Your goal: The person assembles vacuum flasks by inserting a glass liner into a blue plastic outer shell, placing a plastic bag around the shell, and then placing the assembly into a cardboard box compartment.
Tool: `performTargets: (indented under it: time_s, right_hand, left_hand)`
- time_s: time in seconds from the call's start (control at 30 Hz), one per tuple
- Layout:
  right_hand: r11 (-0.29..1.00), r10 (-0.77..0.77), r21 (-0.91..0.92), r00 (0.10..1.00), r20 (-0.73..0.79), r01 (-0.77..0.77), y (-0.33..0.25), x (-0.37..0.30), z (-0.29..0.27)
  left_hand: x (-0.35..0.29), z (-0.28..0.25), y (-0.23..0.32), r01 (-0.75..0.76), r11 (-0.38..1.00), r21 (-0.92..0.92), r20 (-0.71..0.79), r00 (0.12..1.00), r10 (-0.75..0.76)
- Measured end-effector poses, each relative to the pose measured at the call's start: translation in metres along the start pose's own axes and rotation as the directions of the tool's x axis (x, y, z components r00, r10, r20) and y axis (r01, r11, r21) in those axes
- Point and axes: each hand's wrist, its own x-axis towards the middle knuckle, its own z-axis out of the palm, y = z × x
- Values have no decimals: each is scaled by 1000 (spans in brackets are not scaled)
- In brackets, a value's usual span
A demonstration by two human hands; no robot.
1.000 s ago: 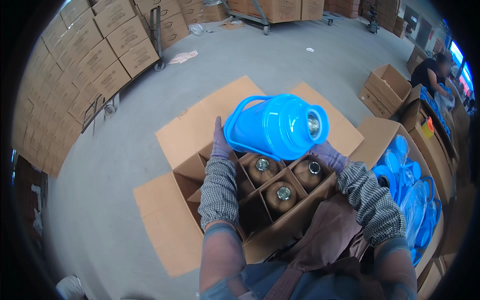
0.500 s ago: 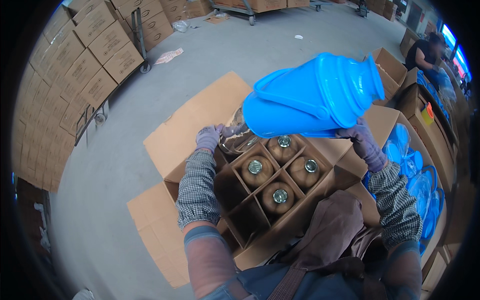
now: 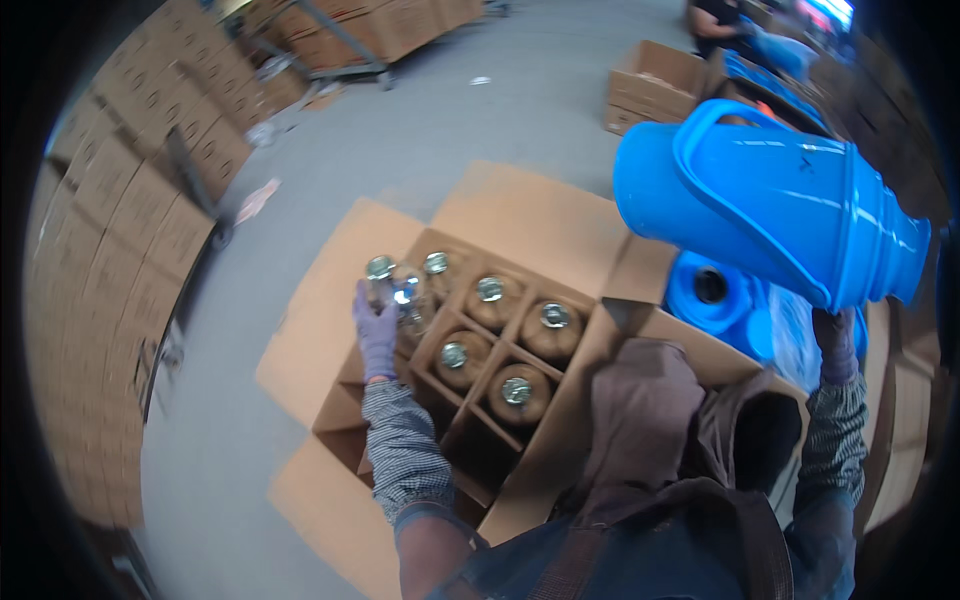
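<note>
Purple-gloved, my left hand [image 3: 377, 328] is closed round a clear glass flask liner [image 3: 405, 291] at the far left of an open divided carton [image 3: 571, 409]. Other liners, such as one glass liner [image 3: 517, 392] in front, stand neck up in the carton's cells. Some near cells show no liner. Off to the right, my right hand [image 3: 838, 343], also gloved, grips a blue thermos casing [image 3: 765, 200] from below; its fingers are partly hidden. The casing lies tilted in the air, handle up, its narrow end toward the right.
Beside the liner carton, a second carton holds blue thermos parts [image 3: 705, 290] and clear plastic wrap [image 3: 793, 335]. Stacked cartons [image 3: 130, 190] line the left, near a cart wheel [image 3: 221, 236]. Another open carton [image 3: 655, 82] stands at the back. A co-worker [image 3: 718, 25] is beyond it.
My right hand has carried the blue casing right, away from above the liners and over the second carton. My left hand now holds a liner at the carton's far left. The view has shifted right.
</note>
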Motion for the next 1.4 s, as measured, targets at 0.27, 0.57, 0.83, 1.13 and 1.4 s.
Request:
performTargets:
  time_s: [0.27, 0.57, 0.83, 1.13, 1.4]
  right_hand:
    - [975, -44, -220, 937, -347, -35, -73, -137, -96]
    - [972, -30, -220, 878, -478, -86, -58, -202, -108]
    - [951, -43, -279, 835, -548, -134, -74, -226, -125]
    - [933, 2, -304, 846, -534, -194, -78, -208, -120]
    - [964, -110, -251, 991, -71, 89, -135, -141, 43]
  left_hand:
    - [-12, 24, 34, 139, 890, 434, 67, 980, -186]
    - [33, 24, 79, -158, 709, 687, 275, 960, -53]
    - [58, -3, 86, -43, 664, 746, 178, 975, -136]
    - [-14, 9, -68, 111, 637, 763, 184, 907, -379]
    - [-110, 151, 197, 112, 843, -526, 512, 833, 208]
